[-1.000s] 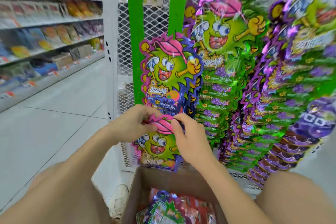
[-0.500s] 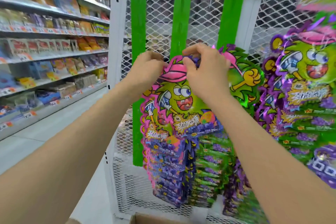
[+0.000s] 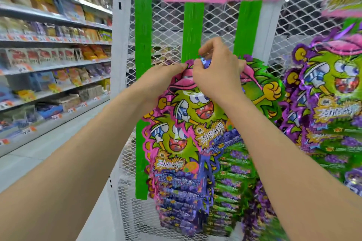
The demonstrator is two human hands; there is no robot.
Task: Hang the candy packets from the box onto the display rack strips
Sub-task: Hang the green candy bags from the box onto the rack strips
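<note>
Candy packet up at middle green strip of mesh rack, left hand and right hand both pinching its top edge, over hanging packet stack.

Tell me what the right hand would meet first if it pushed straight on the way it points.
Probably the middle green strip, just behind the top of the candy packet that the right hand pinches; depth is unclear.
</note>
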